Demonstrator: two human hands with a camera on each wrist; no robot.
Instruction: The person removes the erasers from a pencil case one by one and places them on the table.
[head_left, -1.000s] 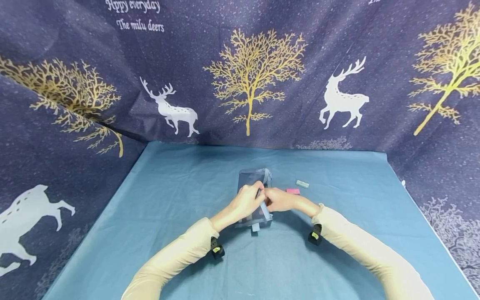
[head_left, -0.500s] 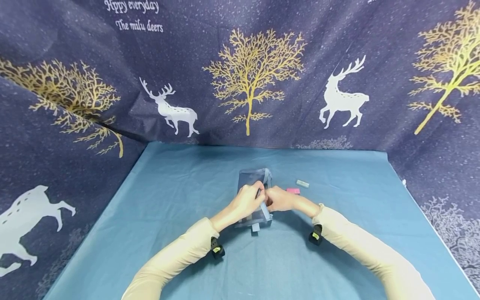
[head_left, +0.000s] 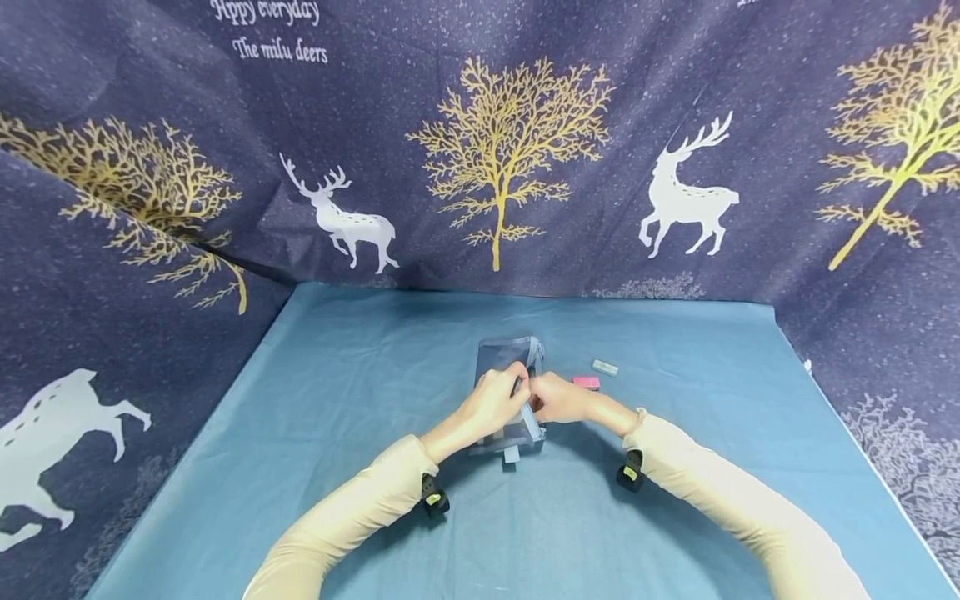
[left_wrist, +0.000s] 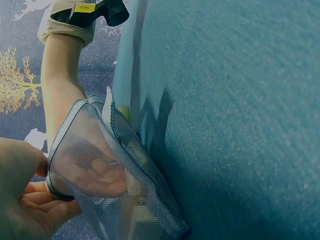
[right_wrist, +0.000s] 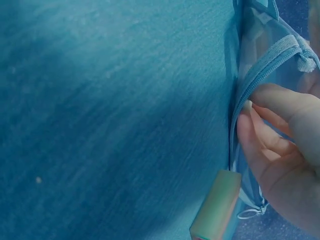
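The pouch (head_left: 498, 357) rests on the surface (head_left: 360, 358), its edge pinched by the fingers of the left hand (head_left: 492, 398); the right hand (head_left: 561, 398) reaches into its mouth, grasp undeterminable, with a pink block (head_left: 586, 382) and a pale block (head_left: 605, 367) to its right.

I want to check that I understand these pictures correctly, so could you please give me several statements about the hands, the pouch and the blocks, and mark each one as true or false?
1. The left hand grips the edge of the pouch. True.
2. The pouch is zipped fully shut. False: it is open.
3. In the head view, the pink block and the pale block lie right of the pouch. True.
4. The right hand holds the pink block. False: that hand is partly inside the pouch.
5. The pale block is nearer the person than the pink one. False: the pink one is nearer.
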